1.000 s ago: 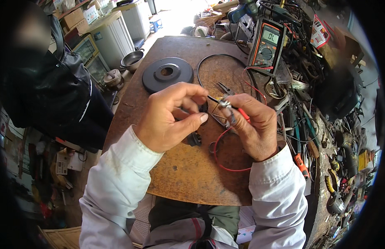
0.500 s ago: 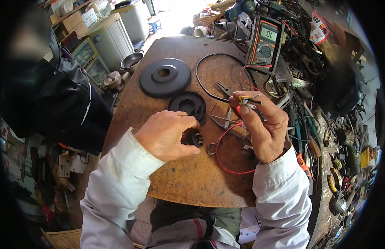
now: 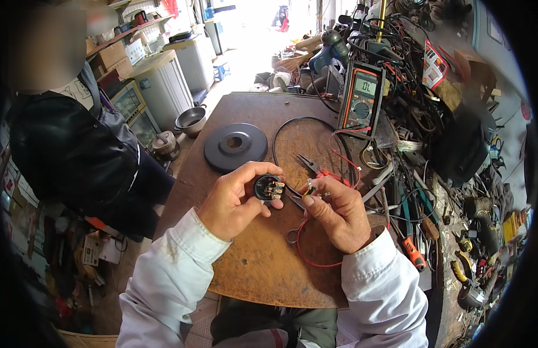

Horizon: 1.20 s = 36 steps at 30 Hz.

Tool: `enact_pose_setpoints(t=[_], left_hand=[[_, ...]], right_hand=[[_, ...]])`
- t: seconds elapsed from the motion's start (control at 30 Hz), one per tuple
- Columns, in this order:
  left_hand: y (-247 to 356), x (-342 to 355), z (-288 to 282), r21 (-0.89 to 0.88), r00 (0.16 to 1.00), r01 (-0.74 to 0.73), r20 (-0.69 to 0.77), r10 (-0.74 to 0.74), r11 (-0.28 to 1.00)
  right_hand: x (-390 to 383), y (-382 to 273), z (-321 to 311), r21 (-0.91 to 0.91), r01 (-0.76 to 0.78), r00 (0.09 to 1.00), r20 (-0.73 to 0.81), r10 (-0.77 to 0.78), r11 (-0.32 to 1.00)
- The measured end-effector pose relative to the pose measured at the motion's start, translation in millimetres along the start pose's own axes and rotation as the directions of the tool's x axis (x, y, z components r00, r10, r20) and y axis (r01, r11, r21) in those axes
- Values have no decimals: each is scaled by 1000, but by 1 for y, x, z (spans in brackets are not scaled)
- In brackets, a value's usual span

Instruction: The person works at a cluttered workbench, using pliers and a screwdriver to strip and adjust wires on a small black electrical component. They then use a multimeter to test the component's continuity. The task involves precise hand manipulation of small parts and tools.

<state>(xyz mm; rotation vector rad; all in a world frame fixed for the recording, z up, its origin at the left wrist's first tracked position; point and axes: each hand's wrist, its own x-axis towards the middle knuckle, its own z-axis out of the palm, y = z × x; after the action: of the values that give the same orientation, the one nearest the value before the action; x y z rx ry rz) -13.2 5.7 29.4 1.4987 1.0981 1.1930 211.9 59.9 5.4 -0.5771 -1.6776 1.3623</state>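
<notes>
My left hand (image 3: 229,203) grips a small round black connector (image 3: 262,187), its metal terminals facing up and to the right. Just right of it, my right hand (image 3: 342,219) pinches thin wire ends (image 3: 309,187), one of them yellowish; the rest is hidden by the fingers. A gap separates wires and connector. Behind my hands lie a wide black disc-shaped cover (image 3: 220,152) with a centre hole and a looped black cable (image 3: 275,138). Pliers (image 3: 306,163) rest near my right hand, with a scissor-like handle ring (image 3: 293,236) below. A red test lead (image 3: 306,257) curves under that hand.
A multimeter (image 3: 364,93) stands at the wooden table's (image 3: 251,278) far right. Tools and cables crowd the right side, including an orange-handled screwdriver (image 3: 414,253). Another person in a black jacket (image 3: 77,148) stands at left, near a pan (image 3: 191,120) and cabinets.
My left hand has lifted the connector and turned its terminals into view. The wire ends in my right hand have come down and left, closer to it. The view has tilted up.
</notes>
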Motion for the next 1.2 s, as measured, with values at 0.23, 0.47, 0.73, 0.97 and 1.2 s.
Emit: enact_pose_setpoints(t=[0.23, 0.47, 0.73, 0.97, 1.2], left_hand=[[-4, 1, -7, -192, 996, 76, 59, -66, 978], [-5, 1, -7, -258, 996, 57, 78, -38, 964], [-2, 1, -3, -162, 998, 48, 59, -39, 986], [0, 1, 0, -84, 998, 29, 64, -23, 996], [0, 0, -2, -129, 995, 53, 93, -42, 990]], right_hand=[[1, 6, 2, 11, -101, 992, 83, 100, 995], [3, 8, 2, 1, -78, 991, 111, 77, 997], [1, 10, 7, 2, -49, 990, 132, 48, 999], [1, 12, 8, 72, -83, 989, 132, 73, 994], [2, 11, 5, 32, -79, 994, 80, 76, 996]])
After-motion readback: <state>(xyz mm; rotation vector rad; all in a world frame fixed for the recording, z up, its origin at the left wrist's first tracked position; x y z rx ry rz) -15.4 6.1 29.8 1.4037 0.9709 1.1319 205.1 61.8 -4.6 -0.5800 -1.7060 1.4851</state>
